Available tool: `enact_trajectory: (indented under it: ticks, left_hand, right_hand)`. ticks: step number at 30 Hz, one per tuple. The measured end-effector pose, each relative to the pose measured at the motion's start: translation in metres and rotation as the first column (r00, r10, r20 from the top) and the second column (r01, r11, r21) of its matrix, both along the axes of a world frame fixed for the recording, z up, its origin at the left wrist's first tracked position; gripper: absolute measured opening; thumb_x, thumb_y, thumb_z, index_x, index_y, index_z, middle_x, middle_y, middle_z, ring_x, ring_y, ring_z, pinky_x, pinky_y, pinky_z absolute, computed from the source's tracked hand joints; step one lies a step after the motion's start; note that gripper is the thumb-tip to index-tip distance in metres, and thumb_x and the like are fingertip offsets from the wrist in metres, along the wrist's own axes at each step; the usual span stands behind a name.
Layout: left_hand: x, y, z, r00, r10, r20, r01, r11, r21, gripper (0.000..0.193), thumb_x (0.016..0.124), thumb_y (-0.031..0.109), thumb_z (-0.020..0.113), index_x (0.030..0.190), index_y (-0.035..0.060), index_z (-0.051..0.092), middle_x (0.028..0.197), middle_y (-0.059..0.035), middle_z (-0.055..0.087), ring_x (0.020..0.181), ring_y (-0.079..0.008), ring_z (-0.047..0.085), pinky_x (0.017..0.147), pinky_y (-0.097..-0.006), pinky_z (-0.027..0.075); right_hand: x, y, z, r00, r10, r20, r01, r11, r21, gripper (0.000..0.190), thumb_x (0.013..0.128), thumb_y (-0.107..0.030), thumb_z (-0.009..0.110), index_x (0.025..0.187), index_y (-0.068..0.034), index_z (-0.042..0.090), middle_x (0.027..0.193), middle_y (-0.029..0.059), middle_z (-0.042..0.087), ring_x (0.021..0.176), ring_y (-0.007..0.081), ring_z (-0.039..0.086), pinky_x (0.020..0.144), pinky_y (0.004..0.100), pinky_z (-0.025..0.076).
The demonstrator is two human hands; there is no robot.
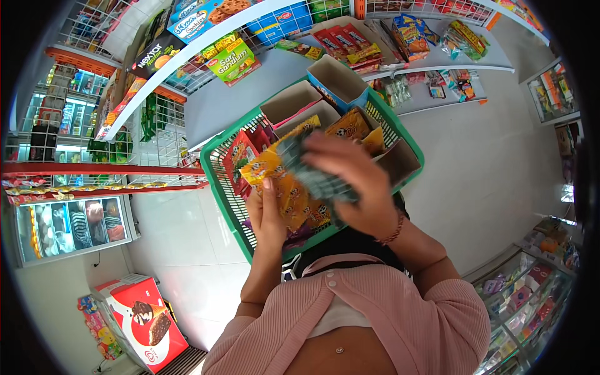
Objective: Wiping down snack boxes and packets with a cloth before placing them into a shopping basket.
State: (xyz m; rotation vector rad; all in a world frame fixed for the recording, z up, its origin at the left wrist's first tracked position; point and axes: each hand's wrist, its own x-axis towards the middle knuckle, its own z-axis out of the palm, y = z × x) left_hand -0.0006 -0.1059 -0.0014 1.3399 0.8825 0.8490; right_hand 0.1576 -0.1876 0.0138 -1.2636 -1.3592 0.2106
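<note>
My left hand [268,215] grips a yellow snack packet [281,187] by its near left edge, thumb on top. The packet is held over a green plastic basket [227,222]. In my right hand [361,180], which is blurred, is a crumpled grey-green checked cloth [314,171]; it lies against the packet's upper right part and hides it. Inside the basket stand open cardboard boxes: a blue-sided box [340,84], a brown box [398,161], and a box of yellow packets [351,126]. Red packs [239,157] sit at the left.
Beyond the basket runs a grey shelf [229,101] with a green biscuit box [233,63] and snack packets [342,40]. A white upper shelf edge [187,54] crosses above it. A red ice-cream freezer [147,323] stands lower left, a glass display case [520,300] lower right.
</note>
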Motion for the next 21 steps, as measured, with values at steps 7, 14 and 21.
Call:
enact_trajectory:
  ticks: [7,14,21]
  left_hand:
    - [0.000,0.013,0.008,0.967,0.246,0.061,-0.237,0.963,-0.128,0.045,0.098,0.035,0.040,0.120,-0.0031,0.046,0.115,-0.0119,0.055,0.105,-0.0182,0.054,0.089,-0.0309,0.043]
    - [-0.027,0.063,-0.019,0.438,-0.136,0.889,0.531,0.837,-0.134,0.034,0.092,0.032,0.047,0.117,0.0096,0.044,0.084,-0.0021,0.044,0.063,-0.0120,0.042,0.061,-0.0281,0.036]
    - [0.009,-0.004,-0.030,0.934,0.123,0.335,-0.112,0.992,-0.052,0.033,0.090,0.008,0.051,0.121,0.0065,0.039,0.110,-0.0040,0.049,0.086,-0.0127,0.051,0.082,-0.0274,0.039]
  right_hand:
    - [-0.020,-0.002,-0.012,0.895,0.444,0.047,-0.428,0.883,-0.194,0.053,0.059,0.006,0.056,0.110,-0.007,0.060,0.114,0.0095,0.058,0.116,0.0311,0.049,0.099,0.0399,0.039]
    - [0.024,-0.018,-0.003,0.737,0.603,-0.306,-0.620,0.783,0.048,0.039,0.071,-0.008,0.058,0.109,0.001,0.060,0.108,0.0156,0.061,0.100,0.0296,0.059,0.087,0.0374,0.045]
    - [-0.001,-0.008,-0.004,0.912,0.229,-0.340,-0.243,0.970,0.002,0.032,0.075,-0.004,0.058,0.106,0.003,0.060,0.110,0.0162,0.061,0.103,0.0276,0.059,0.090,0.0358,0.044]
